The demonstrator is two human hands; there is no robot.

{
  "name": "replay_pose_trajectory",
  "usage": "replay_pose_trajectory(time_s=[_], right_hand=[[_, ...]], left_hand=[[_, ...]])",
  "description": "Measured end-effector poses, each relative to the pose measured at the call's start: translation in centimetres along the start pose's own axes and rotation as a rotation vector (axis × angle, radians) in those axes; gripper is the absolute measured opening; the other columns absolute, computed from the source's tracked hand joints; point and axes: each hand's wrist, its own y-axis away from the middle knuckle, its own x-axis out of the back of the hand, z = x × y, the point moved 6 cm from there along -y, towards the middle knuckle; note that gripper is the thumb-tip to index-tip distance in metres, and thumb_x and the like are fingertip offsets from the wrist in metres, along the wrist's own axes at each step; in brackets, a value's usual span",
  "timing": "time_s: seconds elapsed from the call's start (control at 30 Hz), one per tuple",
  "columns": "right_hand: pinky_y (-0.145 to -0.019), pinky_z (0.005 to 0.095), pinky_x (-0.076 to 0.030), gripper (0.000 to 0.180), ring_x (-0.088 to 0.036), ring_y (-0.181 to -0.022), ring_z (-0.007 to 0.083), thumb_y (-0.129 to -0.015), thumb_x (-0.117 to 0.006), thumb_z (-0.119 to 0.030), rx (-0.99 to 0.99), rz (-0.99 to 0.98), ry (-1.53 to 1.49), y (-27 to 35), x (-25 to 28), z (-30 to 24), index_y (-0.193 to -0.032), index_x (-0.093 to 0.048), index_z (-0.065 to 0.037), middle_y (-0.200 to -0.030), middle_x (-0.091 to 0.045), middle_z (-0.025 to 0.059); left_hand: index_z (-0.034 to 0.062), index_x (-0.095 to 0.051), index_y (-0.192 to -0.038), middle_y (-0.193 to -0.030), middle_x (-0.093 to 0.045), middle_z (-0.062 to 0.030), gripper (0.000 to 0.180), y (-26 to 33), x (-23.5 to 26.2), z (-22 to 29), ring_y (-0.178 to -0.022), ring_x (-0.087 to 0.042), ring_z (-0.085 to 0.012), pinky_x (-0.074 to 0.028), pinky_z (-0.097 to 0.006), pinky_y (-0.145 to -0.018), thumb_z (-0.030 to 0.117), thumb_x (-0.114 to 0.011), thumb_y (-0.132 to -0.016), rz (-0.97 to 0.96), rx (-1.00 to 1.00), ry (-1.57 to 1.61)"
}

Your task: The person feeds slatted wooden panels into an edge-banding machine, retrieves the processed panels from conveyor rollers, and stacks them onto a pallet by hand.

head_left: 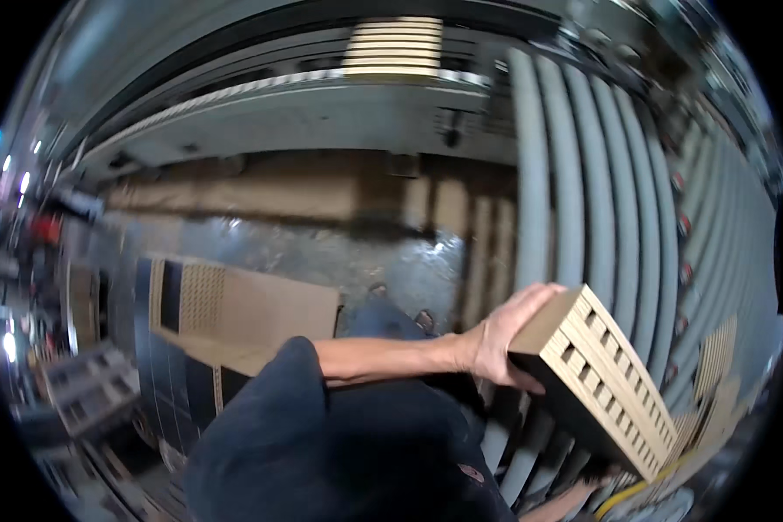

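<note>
Grey rollers [583, 191], left hand [505, 335] gripping perforated brick [596, 378]

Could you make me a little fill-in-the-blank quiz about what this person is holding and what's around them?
1. One hand grips the end of a stack of slotted ____ pieces.
2. The stack is held above a row of long grey ____ that run side by side.
3. The sleeve on the holding arm is dark ____.
4. Flat perforated cardboard sheets lie on the ____ side of the picture.

Missing words: cardboard; rollers; blue; left
</note>
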Motion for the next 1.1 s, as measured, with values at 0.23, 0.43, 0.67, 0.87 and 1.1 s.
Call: replay_pose_trajectory(time_s=[0.23, 0.43, 0.67, 0.87, 1.1], right_hand=[[-0.116, 0.0453, -0.037, 0.080, -0.042, -0.140, 0.0332, -0.095, -0.057, -0.040, -0.003, -0.330, 0.017, -1.2, -9.6, -12.1, -0.155, -0.022, 0.000, -0.154, -0.037, 0.0220], [-0.116, 0.0454, -0.038, 0.085, -0.044, -0.139, 0.0336, -0.092, -0.063, -0.040, -0.020, -0.977, -0.093, -3.1, -25.5, -16.4, -0.155, -0.023, 0.001, -0.153, -0.039, 0.0228], [-0.102, 0.0385, -0.045, 0.082, -0.058, -0.116, 0.0265, -0.078, -0.083, -0.040, -0.300, -1.261, 0.151, 8.6, -50.8, -13.5, -0.138, -0.048, 0.004, -0.129, -0.059, 0.0127], [-0.104, 0.0387, -0.043, 0.092, -0.055, -0.120, 0.0281, -0.077, -0.082, -0.050, -0.322, -1.757, 0.287, 28.3, -67.7, -12.6, -0.138, -0.048, 0.009, -0.132, -0.057, 0.0179], [-0.096, 0.0380, -0.048, 0.079, -0.060, -0.111, 0.0258, -0.083, -0.079, -0.046, -0.264, -2.095, 0.299, 48.6, -86.7, -10.2, -0.132, -0.054, 0.011, -0.125, -0.062, 0.0192]], left_hand=[[-0.0071, -0.024, -0.150, -0.145, -0.039, -0.0216, 0.126, 7.7, 10.2, 9.4, -0.134, -0.042, -0.0337, -0.035, -0.042, -0.114, 0.034, -0.097, -0.057, 0.361, -0.008, -0.142], [0.0005, -0.038, -0.149, -0.142, -0.053, -0.0131, 0.103, 19.3, 15.2, 15.8, -0.134, -0.046, -0.0218, -0.034, -0.037, -0.114, 0.017, -0.093, -0.064, 0.888, 0.280, 0.182], [-0.0011, -0.051, -0.138, -0.129, -0.061, -0.0155, 0.082, 33.8, 21.7, 18.0, -0.122, -0.056, -0.0262, -0.044, -0.041, -0.106, 0.010, -0.088, -0.066, 1.468, 0.483, 0.275], [-0.0011, -0.061, -0.128, -0.118, -0.068, -0.0157, 0.070, 52.9, 24.6, 13.0, -0.115, -0.062, -0.0271, -0.045, -0.041, -0.104, 0.019, -0.089, -0.066, 1.935, 0.773, 0.282], [-0.0011, -0.065, -0.120, -0.110, -0.071, -0.0154, 0.057, 62.2, 36.2, 20.0, -0.100, -0.067, -0.0267, -0.052, -0.039, -0.094, 0.017, -0.085, -0.071, 2.121, 0.371, 0.208]])
